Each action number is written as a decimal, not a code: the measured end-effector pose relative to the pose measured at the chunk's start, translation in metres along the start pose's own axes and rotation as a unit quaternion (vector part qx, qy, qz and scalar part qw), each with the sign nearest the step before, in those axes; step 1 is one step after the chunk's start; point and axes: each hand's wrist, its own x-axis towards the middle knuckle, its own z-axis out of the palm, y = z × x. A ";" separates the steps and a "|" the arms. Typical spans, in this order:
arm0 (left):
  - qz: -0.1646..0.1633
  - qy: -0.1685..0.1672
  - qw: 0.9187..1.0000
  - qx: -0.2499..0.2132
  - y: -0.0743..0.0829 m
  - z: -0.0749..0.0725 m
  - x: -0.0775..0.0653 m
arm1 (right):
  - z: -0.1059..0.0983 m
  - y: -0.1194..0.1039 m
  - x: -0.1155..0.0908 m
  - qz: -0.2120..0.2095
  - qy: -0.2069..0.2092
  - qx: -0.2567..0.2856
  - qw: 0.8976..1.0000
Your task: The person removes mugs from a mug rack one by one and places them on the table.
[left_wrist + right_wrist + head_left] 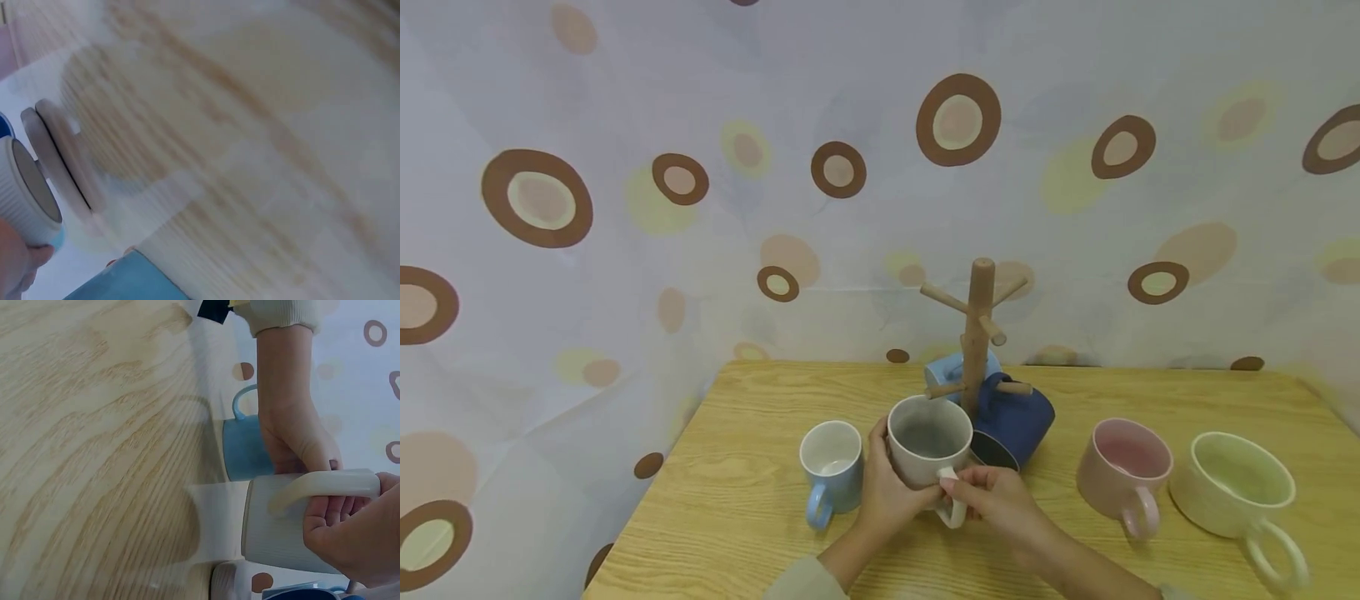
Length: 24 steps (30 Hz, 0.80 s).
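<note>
L hand (886,490) gripping ribbed white mug (917,465), R hand (1000,497) pinching its handle (956,510), navy mug (1026,423) lying beside, pt. hidden, mug tree (977,350) pt. blocking far lt-blue mug (942,375)

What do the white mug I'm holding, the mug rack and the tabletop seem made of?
White mug: probably glazed ceramic, given the handle's smooth highlight; its sides are ribbed.
Mug rack: likely bare wood, matte, judging by its tan colour and dowel-like pegs.
Tabletop: wood or wood-look laminate; grain streaks show, with a slight sheen.
</note>
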 end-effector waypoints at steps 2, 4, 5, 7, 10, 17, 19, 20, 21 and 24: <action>-0.001 -0.014 1.000 -0.012 0.001 0.000 0.001 | 0.000 0.000 -0.001 -0.003 -0.004 0.005 1.000; -0.004 -0.030 0.999 -0.022 0.003 -0.001 0.001 | 0.001 -0.001 -0.002 -0.003 0.002 0.007 1.000; -0.006 -0.038 0.999 -0.025 0.003 -0.001 0.002 | 0.002 -0.001 -0.002 -0.001 0.007 0.007 1.000; -0.012 -0.051 0.998 -0.026 0.004 -0.003 0.002 | 0.003 -0.001 -0.004 0.001 0.017 0.007 1.000; -0.019 -0.082 0.996 -0.019 0.007 -0.008 0.001 | 0.006 0.000 -0.006 0.007 0.025 0.013 1.000; -0.023 -0.113 0.992 -0.043 0.023 -0.026 0.012 | 0.010 0.001 -0.009 -0.009 0.041 0.036 0.998; -0.024 -0.080 0.995 -0.048 0.029 -0.030 0.019 | 0.013 0.002 -0.010 -0.009 0.054 0.040 0.998; -0.026 -0.059 0.997 -0.047 0.032 -0.031 0.023 | 0.015 0.003 -0.010 -0.005 0.060 0.042 0.997; -0.029 -0.038 0.998 -0.045 0.035 -0.032 0.028 | 0.017 0.003 -0.011 -0.001 0.070 0.041 0.997; -0.033 -0.008 0.999 -0.024 0.045 -0.033 0.042 | 0.023 0.006 -0.012 0.007 0.095 0.040 0.995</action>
